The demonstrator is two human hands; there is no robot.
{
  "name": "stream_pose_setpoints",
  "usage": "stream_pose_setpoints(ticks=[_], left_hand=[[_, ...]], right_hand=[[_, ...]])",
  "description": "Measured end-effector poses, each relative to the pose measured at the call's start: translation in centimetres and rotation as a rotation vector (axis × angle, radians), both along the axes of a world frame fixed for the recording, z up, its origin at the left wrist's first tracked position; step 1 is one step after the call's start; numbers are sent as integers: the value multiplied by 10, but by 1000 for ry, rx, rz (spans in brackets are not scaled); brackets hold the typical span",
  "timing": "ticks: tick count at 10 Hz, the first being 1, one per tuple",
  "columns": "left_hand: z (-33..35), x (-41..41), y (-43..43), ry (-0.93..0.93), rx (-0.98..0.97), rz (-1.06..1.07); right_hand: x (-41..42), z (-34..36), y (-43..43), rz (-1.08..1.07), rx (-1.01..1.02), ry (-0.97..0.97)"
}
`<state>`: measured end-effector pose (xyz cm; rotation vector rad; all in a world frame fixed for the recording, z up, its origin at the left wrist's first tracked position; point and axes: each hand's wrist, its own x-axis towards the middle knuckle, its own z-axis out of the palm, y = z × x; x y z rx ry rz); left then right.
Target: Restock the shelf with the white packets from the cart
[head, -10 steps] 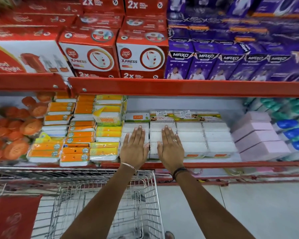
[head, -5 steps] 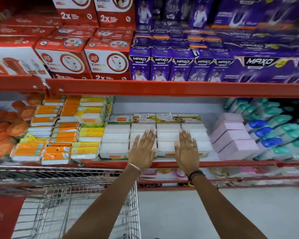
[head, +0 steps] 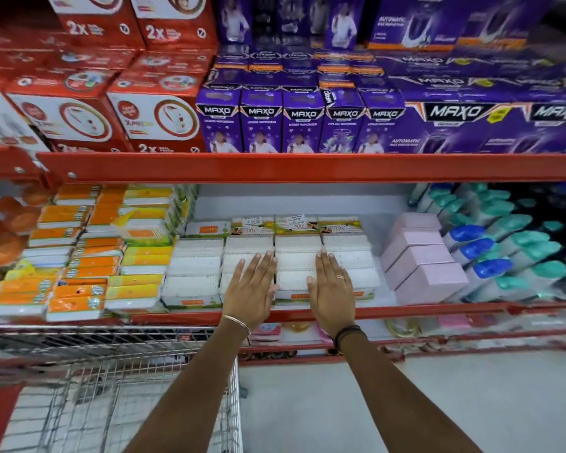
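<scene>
Both hands flat, fingers spread-ish and palms down: left hand (head: 249,291) lies on the white packets (head: 296,256) in the second column, right hand (head: 333,286) on the third and fourth columns, neither gripping anything. Left wrist has a thin bangle, right wrist a dark band, ring on a right finger. Nearest the camera, bottom left, is the wire cart (head: 118,397) (contents hard to make out, blurry). White packets sit in four neat columns on the red shelf (head: 406,310), front row against the shelf lip, a back row with green-yellow labels behind. Orange and yellow packets (head: 79,273) stacked just left of them, pink blocks (head: 422,259) just right, then blue- and teal-capped bottles (head: 504,253) further right. Upper shelf behind: red boxes (head: 144,116) on the left, purple MAXO boxes (head: 301,122) on the right.
</scene>
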<state>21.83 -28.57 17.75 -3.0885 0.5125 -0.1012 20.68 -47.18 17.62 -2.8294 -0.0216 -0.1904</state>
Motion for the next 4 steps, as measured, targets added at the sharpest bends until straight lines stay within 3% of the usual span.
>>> stream_pose_setpoints(ticks=[2,4], left_hand=[[12,-8,-2,-21,15,11],[69,-30,12,-254,-226,-68]], right_hand=[[-8,14,1,21,-38,49],[-24,81,40,89,8,-218]])
